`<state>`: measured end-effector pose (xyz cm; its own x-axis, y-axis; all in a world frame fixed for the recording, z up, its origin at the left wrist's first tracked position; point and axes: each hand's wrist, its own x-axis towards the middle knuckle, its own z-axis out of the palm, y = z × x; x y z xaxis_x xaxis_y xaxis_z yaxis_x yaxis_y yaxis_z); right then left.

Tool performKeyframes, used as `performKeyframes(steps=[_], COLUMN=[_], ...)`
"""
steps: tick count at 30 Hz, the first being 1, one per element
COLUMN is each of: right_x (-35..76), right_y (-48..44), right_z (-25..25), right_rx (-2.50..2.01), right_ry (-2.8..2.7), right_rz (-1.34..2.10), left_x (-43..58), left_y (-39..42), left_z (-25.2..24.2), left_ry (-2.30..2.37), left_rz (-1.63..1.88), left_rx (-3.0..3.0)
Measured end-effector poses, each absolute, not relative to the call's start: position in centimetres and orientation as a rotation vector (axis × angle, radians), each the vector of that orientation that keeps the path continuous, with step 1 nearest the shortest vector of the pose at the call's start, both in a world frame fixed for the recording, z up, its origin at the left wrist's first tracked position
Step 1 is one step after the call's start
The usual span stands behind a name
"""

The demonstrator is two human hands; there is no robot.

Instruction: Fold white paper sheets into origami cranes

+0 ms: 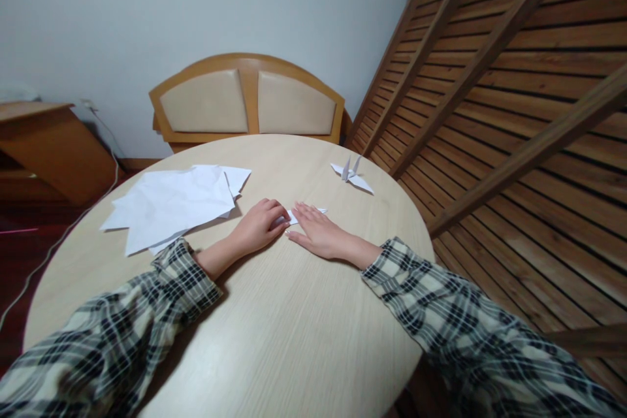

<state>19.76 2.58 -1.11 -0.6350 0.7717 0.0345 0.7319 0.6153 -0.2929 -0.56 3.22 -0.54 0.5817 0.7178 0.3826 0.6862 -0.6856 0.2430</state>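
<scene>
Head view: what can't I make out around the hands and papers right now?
- Folded paper, head view: most of its shape is hidden under the left hand and right hand.
- Loose white sheets, head view: overlap hides the lower ones, so no sure count.
- Paper crane, head view: fine creases too small.
- Wooden furniture, head view: cut off by the left edge.

Pale beige, grained table (294,339); on it, white sheets (181,199), white crane (360,181), white folded paper (292,217); over it, black-and-cream plaid sleeves (431,300).
</scene>
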Motion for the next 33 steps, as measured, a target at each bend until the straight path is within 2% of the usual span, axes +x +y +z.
performKeyframes(steps=[13, 21, 26, 33], right_x=[20.7, 20.8, 20.8, 20.8], right_y=[3.2, 3.1, 3.1, 2.8], right_z=[-0.9, -0.7, -0.7, -0.3], right_rx=[-1.354, -1.375, -1.353, -1.376], right_ry=[-2.671, -2.668, -2.658, -2.595], right_rz=[0.349, 0.362, 0.355, 0.180], left_x=[0.5, 1.7, 2.1, 1.7], left_y=[1.2, -0.1, -0.7, -0.1], left_z=[-3.4, -1.4, -0.3, -0.5], left_ry=[1.334, 1.566, 1.639, 1.610], left_rz=[0.467, 0.182, 0.172, 0.252], left_rx=[2.764, 2.620, 2.672, 2.727])
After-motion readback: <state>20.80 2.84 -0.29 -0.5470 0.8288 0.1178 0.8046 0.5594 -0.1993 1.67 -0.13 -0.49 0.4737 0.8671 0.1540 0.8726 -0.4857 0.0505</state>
